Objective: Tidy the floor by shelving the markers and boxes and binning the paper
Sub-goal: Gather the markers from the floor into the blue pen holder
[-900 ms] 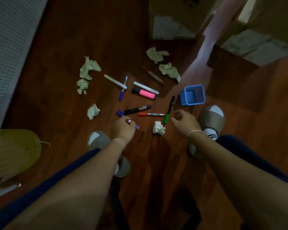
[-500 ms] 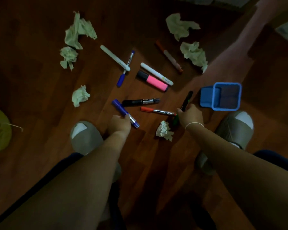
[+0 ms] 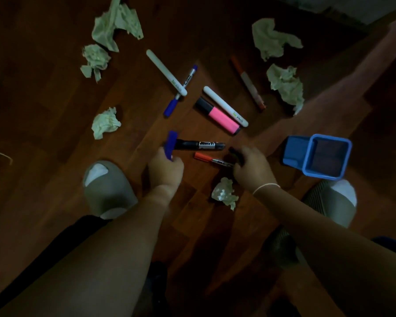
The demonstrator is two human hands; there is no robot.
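The floor (image 3: 55, 156) is dark wood with a faint sheen and visible board seams, and the paper wads (image 3: 105, 123) on it are matt, creased and rough-edged. The markers (image 3: 220, 105) look like smooth plastic with a slight gloss (the pink highlighter (image 3: 220, 115) brightest, the black one (image 3: 199, 144) bearing a printed paper-like label), and the blue box (image 3: 295, 152) is smooth plastic too. The slippers (image 3: 108, 191) look soft and matt, the right one ribbed.

Hands (image 3: 212, 167) around markers (image 3: 170, 145) on floor (image 3: 55, 88)
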